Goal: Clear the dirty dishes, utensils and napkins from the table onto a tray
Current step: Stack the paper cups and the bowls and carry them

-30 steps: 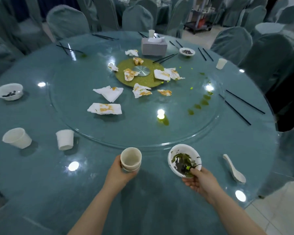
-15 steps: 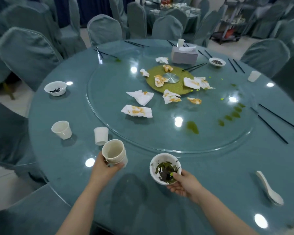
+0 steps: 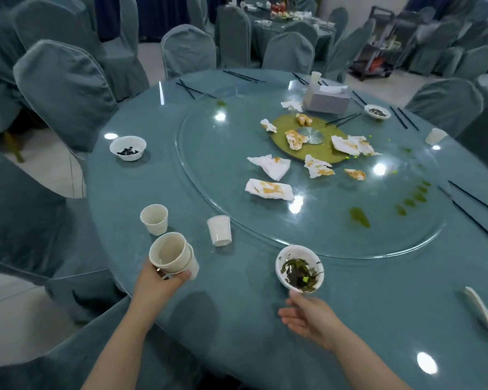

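My left hand grips a stack of two white cups, tilted, above the near left edge of the round table. A white bowl with dark green leftovers stands on the table in front of me. My right hand lies just below the bowl with relaxed fingers and holds nothing. Two more white cups stand beyond my left hand. Stained napkins lie on the glass turntable. A white spoon lies at the far right.
A second dirty bowl sits at the left, a small dish and a cup at the far right. A tissue box stands at the back. Black chopsticks lie around the rim. Covered chairs ring the table.
My right hand let go of the bowl and drew back toward me. My left hand carried the stacked cups further left, and my view swung left too.
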